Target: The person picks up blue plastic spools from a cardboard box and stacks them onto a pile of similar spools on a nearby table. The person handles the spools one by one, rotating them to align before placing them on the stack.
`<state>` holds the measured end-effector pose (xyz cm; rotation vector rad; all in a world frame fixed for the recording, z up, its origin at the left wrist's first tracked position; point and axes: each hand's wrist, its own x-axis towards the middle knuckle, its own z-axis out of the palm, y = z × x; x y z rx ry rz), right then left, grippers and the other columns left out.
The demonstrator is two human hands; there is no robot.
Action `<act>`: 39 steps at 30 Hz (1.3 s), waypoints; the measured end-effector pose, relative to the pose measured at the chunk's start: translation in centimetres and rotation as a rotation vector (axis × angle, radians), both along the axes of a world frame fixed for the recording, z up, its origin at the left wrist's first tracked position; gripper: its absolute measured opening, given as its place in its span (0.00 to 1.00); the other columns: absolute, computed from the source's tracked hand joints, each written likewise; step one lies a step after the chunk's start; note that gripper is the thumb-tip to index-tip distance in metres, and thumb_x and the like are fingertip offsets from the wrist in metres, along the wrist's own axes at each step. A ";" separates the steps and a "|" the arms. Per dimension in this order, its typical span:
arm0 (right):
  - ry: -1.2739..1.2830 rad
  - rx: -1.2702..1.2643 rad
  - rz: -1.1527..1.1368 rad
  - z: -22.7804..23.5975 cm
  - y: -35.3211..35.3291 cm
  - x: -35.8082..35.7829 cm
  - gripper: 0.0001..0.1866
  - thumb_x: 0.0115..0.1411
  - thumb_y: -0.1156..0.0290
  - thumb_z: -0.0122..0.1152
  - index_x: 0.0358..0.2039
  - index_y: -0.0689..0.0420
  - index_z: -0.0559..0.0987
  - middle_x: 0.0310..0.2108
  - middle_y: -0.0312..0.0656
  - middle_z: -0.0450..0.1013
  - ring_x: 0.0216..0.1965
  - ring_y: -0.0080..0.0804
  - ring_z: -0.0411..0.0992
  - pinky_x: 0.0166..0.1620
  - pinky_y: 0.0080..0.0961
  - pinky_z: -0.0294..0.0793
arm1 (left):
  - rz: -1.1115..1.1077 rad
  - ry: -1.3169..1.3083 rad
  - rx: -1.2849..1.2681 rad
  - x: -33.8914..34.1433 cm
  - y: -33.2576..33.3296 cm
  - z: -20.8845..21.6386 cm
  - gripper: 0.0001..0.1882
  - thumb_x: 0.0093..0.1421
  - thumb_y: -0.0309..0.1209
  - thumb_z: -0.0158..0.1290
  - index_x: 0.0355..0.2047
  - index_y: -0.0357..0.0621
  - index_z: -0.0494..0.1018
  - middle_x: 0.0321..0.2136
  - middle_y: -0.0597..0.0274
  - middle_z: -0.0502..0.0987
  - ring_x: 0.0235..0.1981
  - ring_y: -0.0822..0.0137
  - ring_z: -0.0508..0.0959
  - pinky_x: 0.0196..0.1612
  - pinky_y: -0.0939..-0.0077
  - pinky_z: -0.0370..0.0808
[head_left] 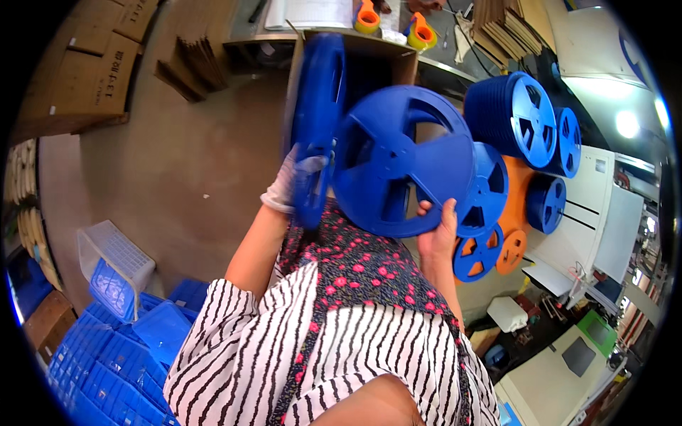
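My left hand (285, 181), in a white glove, is closed around a blue plastic reel (316, 121) held edge-on. Motion blurs this reel; I cannot tell whether it is one or more pressed together. Beside it a second blue reel (408, 167) shows its flat face, with cut-out windows and a hub of small holes. My bare right hand (439, 231) grips that reel's lower right rim, thumb in front and a finger showing through a window. Behind both reels stands an open cardboard box (406, 65), its dark inside partly hidden.
To the right, stacked blue reels (534, 117) and an orange reel (511, 252) sit by an orange surface. Tape dispensers (367, 18) lie on the far table. Cardboard boxes (96, 78) stand far left; a white basket (117, 259) and blue bins (106, 369) are near left.
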<state>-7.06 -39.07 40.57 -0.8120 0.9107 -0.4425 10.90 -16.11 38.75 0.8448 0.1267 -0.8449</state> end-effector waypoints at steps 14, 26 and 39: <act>-0.018 0.138 -0.194 -1.1 -2.2 -2.3 0.19 0.64 0.52 0.51 0.46 0.53 0.69 0.29 0.39 0.69 0.28 0.28 0.68 0.31 0.22 0.70 | 0.147 0.427 -0.782 -1.6 2.9 0.8 0.41 0.49 0.47 0.59 0.55 0.30 0.58 0.45 0.50 0.71 0.46 0.57 0.75 0.55 0.66 0.71; -0.076 0.256 -0.226 -0.5 -3.0 -3.1 0.21 0.64 0.50 0.50 0.45 0.55 0.68 0.26 0.41 0.68 0.28 0.31 0.65 0.34 0.25 0.69 | 0.259 0.408 -0.665 -1.4 2.4 1.8 0.37 0.51 0.43 0.57 0.56 0.31 0.61 0.51 0.47 0.69 0.46 0.58 0.75 0.58 0.66 0.67; -0.437 0.373 -0.071 -2.6 -6.6 -6.5 0.30 0.57 0.42 0.55 0.51 0.51 0.69 0.24 0.33 0.63 0.27 0.27 0.61 0.39 0.34 0.68 | 0.311 0.192 -0.793 1.9 6.7 0.2 0.41 0.50 0.42 0.63 0.60 0.42 0.58 0.54 0.50 0.65 0.51 0.57 0.68 0.57 0.68 0.68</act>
